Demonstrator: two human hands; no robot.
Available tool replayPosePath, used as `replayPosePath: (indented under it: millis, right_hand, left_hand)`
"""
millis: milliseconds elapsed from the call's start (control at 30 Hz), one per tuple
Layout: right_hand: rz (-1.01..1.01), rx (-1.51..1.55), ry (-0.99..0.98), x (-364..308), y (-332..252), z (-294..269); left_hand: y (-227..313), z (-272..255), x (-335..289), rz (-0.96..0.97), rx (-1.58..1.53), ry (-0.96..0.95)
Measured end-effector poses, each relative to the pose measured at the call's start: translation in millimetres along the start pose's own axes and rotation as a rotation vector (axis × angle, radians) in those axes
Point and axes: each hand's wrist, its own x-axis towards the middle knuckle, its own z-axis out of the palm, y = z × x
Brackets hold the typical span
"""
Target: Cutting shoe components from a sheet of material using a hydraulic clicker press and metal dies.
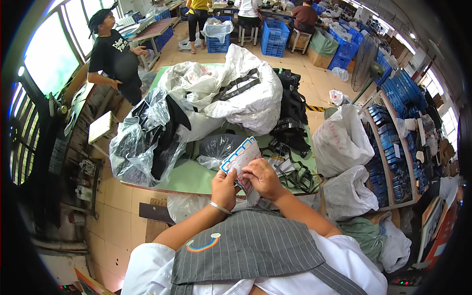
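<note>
In front of my chest, over the near edge of the green-topped table (196,186), I hold a thin white sheet (240,158) with a blue scalloped border and small pale red marks. My left hand (224,189) is closed on its left edge, thumb on top. My right hand (263,178) is closed too, its fingertips pinched together against the sheet's face; what lies between them is hidden. Just beyond the sheet sits a clear plastic bag of dark pieces (222,147). Black straps (300,174) lie to the right of my hands.
White woven sacks (248,98), a plastic bag of black goods (147,132) and black bags (290,108) heap the table. Standing sacks (341,140) and a rack of blue bins (386,147) are on the right. A person (115,59) stands at the far left; others work behind.
</note>
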Motion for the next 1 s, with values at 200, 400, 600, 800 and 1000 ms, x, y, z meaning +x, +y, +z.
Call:
replayPosePath:
  millis: [200, 400, 600, 800, 1000]
  right_hand:
    - [-0.165, -0.215, -0.107, 2, 5, -4]
    - [-0.017, -0.007, -0.072, -2, 8, -9]
    - [0.004, -0.038, -0.023, -6, 12, -25]
    - [-0.148, -0.277, -0.121, -9, 16, -21]
    - [-0.04, -0.098, -0.053, -21, 25, -23]
  left_hand:
    - [-5, -2, 2, 0.007, 0.037, -0.028]
    - [-3, -1, 3, -0.025, 0.004, 0.001]
    - [-8, 8, 5, -0.066, -0.019, 0.02]
    - [-14, 11, 10, -0.095, 0.043, -0.03]
    - [-18, 12, 13, -0.105, -0.018, 0.0]
